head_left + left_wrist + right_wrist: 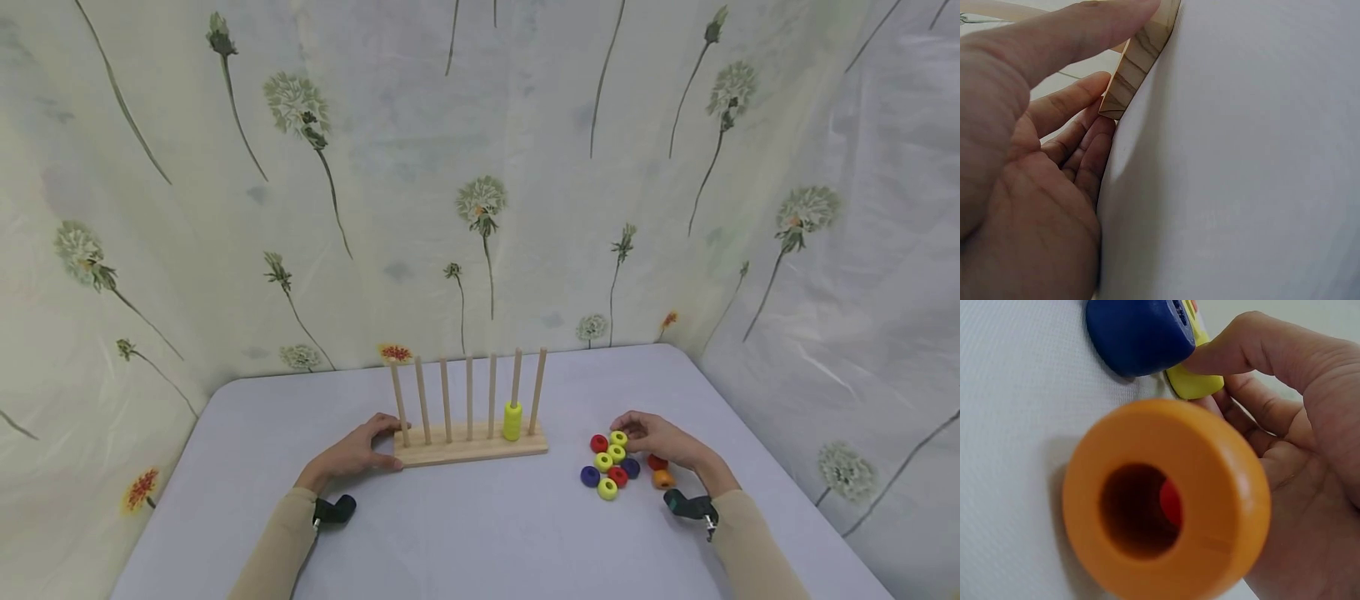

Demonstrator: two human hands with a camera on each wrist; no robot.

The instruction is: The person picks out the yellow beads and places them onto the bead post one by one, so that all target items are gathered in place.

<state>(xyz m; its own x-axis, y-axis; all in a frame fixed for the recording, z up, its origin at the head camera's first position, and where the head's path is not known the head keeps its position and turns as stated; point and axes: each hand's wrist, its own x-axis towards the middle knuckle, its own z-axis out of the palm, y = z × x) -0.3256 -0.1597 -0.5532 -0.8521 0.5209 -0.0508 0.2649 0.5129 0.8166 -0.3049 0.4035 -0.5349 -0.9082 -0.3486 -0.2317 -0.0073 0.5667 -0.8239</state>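
Note:
A wooden peg stand [471, 452] with several upright pegs stands on the table. Yellow beads [512, 422] are stacked on its second peg from the right. My left hand [358, 451] grips the stand's left end, thumb at the front and fingers behind, as the left wrist view shows around the wooden block [1135, 72]. Over at the loose beads, my right hand [666, 441] pinches a yellow bead [1194, 384] between thumb and fingers at the far side of the group. A blue bead [1138, 334] sits close by the thumb, and an orange bead [1219, 487] lies under the palm.
Loose beads lie in a cluster right of the stand: red beads [598, 443], blue beads [589, 477], several yellow ones and an orange one. They rest on a white-covered table [480, 533]. A flower-printed curtain [405, 167] hangs behind and at both sides.

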